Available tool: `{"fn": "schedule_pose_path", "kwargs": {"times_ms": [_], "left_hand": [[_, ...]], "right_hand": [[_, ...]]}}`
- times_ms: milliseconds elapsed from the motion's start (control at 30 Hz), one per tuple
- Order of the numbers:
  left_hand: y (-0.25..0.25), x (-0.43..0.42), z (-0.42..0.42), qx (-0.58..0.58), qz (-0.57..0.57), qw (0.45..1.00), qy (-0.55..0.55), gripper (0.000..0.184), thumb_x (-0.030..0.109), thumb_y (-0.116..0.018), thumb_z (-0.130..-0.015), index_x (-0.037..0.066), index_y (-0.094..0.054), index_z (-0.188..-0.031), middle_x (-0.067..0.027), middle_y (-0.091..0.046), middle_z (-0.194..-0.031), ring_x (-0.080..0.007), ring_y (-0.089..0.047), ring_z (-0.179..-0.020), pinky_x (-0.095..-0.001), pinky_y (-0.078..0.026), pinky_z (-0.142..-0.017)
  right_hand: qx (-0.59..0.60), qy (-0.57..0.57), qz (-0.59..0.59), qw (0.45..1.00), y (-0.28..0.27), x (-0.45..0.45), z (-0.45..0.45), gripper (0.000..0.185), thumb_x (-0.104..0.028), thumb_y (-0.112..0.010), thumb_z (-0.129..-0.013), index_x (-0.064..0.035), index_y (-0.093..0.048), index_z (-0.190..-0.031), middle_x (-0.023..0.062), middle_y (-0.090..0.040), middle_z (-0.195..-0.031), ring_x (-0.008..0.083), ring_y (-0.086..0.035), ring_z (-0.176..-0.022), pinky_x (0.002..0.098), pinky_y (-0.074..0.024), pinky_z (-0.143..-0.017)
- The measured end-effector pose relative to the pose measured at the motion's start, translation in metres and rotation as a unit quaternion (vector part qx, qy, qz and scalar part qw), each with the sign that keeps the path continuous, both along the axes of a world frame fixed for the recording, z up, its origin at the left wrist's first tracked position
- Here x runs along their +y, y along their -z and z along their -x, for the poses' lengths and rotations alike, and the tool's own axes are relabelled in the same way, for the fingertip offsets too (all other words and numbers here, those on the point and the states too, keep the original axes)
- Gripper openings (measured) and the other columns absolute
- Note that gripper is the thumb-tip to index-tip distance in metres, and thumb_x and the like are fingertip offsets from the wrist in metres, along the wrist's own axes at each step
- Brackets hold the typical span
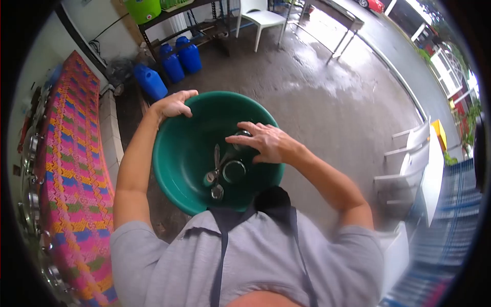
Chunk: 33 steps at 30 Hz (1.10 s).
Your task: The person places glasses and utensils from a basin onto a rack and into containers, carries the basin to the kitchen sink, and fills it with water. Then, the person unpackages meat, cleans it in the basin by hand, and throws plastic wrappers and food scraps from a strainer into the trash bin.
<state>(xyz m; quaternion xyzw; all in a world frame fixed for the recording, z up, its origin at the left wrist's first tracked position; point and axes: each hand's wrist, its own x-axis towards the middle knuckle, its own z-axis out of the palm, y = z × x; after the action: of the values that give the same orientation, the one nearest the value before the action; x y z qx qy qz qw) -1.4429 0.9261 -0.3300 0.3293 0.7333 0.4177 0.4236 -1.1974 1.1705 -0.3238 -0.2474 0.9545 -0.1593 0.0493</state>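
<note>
A large green basin is in front of my body. My left hand is closed over its upper left rim, thumb on the inner side. Inside the basin, my right hand curves its fingers round a shiny round vessel, mostly hidden by the fingers; whether it is glass or metal I cannot tell. Below that hand lies a clear round glass. Beside the glass are a spoon and another shiny utensil, close together on the basin's bottom.
On the left runs a bench or table under a colourful patterned cloth, with metal pots along the wall. Blue jugs stand by a dark rack. White chairs are at the back and right, on a wet concrete floor.
</note>
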Motion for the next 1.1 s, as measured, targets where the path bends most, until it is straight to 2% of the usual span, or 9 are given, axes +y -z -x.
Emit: {"fn": "schedule_pose_path", "kwargs": {"times_ms": [167, 267, 400, 533, 667, 867, 900, 1000, 1100], "left_hand": [[0.029, 0.089, 0.114, 0.039, 0.006, 0.999, -0.004, 0.043, -0.007, -0.060, -0.061, 0.004, -0.054, -0.102, -0.0046, -0.061, -0.089, -0.0129, -0.060, -0.084, -0.0277, -0.050, -0.076], [0.032, 0.130, 0.195, -0.041, -0.038, 0.998, -0.016, 0.046, -0.007, -0.062, -0.062, 0.003, -0.054, -0.106, -0.0051, -0.062, -0.091, -0.0137, -0.060, -0.087, -0.0277, -0.050, -0.078], [0.035, 0.192, 0.296, 0.036, -0.060, 0.997, -0.039, 0.053, -0.008, -0.062, -0.062, 0.001, -0.053, -0.114, -0.0075, -0.064, -0.097, -0.0160, -0.062, -0.092, -0.0290, -0.051, -0.080], [0.021, 0.229, 0.381, -0.007, 0.027, 0.999, -0.030, 0.060, -0.007, -0.063, -0.063, 0.000, -0.050, -0.121, -0.0115, -0.064, -0.102, -0.0182, -0.062, -0.094, -0.0307, -0.051, -0.081], [0.025, 0.260, 0.482, 0.063, 0.046, 0.994, -0.078, 0.058, -0.008, -0.062, -0.063, 0.002, -0.052, -0.119, -0.0085, -0.064, -0.099, -0.0180, -0.063, -0.089, -0.0302, -0.052, -0.079], [0.023, 0.280, 0.617, 0.030, 0.019, 0.986, -0.164, 0.049, -0.008, -0.062, -0.064, 0.004, -0.055, -0.111, -0.0066, -0.063, -0.096, -0.0154, -0.062, -0.089, -0.0307, -0.051, -0.080], [0.022, 0.280, 0.633, 0.085, 0.028, 0.981, -0.173, 0.047, -0.006, -0.063, -0.064, 0.004, -0.056, -0.109, -0.0057, -0.063, -0.095, -0.0145, -0.061, -0.091, -0.0317, -0.051, -0.082], [0.003, 0.278, 0.665, 0.049, 0.058, 0.969, -0.234, 0.049, -0.004, -0.064, -0.062, 0.003, -0.056, -0.110, -0.0094, -0.064, -0.094, -0.0177, -0.062, -0.090, -0.0322, -0.050, -0.079], [0.008, 0.268, 0.701, 0.091, 0.075, 0.950, -0.289, 0.050, -0.003, -0.065, -0.063, 0.003, -0.056, -0.111, -0.0110, -0.065, -0.097, -0.0200, -0.062, -0.093, -0.0343, -0.050, -0.082]], "right_hand": [[-0.004, -0.055, 0.027, 0.998, 0.039, 0.089, 0.136, 0.075, -0.018, -0.078, -0.063, -0.0236, -0.049, -0.132, 0.0120, -0.050, -0.122, 0.0343, -0.056, -0.105, 0.0429, -0.0494, -0.088], [0.007, -0.046, 0.031, 0.998, 0.028, 0.135, 0.213, 0.069, -0.017, -0.076, -0.064, -0.0226, -0.052, -0.128, 0.0112, -0.050, -0.120, 0.0327, -0.056, -0.104, 0.0418, -0.0495, -0.087], [-0.011, -0.010, 0.021, 1.000, -0.006, 0.202, 0.309, 0.068, -0.019, -0.076, -0.063, -0.0213, -0.053, -0.127, 0.0107, -0.052, -0.118, 0.0320, -0.056, -0.105, 0.0411, -0.0488, -0.089], [0.033, -0.001, 0.053, 0.998, -0.025, 0.254, 0.397, 0.065, -0.021, -0.077, -0.064, -0.0211, -0.055, -0.126, 0.0116, -0.053, -0.119, 0.0322, -0.056, -0.108, 0.0408, -0.0482, -0.092], [0.043, 0.015, 0.157, 0.986, -0.026, 0.317, 0.510, 0.065, -0.023, -0.080, -0.065, -0.0162, -0.055, -0.125, 0.0125, -0.055, -0.118, 0.0323, -0.057, -0.106, 0.0406, -0.0489, -0.092], [0.043, 0.019, 0.260, 0.964, -0.025, 0.388, 0.698, 0.068, -0.021, -0.083, -0.066, -0.0083, -0.053, -0.125, 0.0140, -0.057, -0.117, 0.0287, -0.060, -0.103, 0.0363, -0.0501, -0.087], [0.019, 0.026, 0.316, 0.948, -0.025, 0.397, 0.731, 0.069, -0.021, -0.083, -0.066, -0.0072, -0.052, -0.126, 0.0127, -0.057, -0.116, 0.0255, -0.061, -0.102, 0.0352, -0.0498, -0.087], [-0.146, 0.063, 0.470, 0.868, -0.032, 0.408, 0.817, 0.070, -0.020, -0.082, -0.071, -0.0057, -0.049, -0.130, 0.0072, -0.062, -0.104, 0.0148, -0.062, -0.093, 0.0289, -0.0504, -0.083], [-0.142, 0.067, 0.518, 0.841, -0.039, 0.403, 0.909, 0.064, -0.019, -0.079, -0.077, -0.0066, -0.048, -0.132, 0.0070, -0.062, -0.102, 0.0140, -0.063, -0.091, 0.0285, -0.0509, -0.080]]}}
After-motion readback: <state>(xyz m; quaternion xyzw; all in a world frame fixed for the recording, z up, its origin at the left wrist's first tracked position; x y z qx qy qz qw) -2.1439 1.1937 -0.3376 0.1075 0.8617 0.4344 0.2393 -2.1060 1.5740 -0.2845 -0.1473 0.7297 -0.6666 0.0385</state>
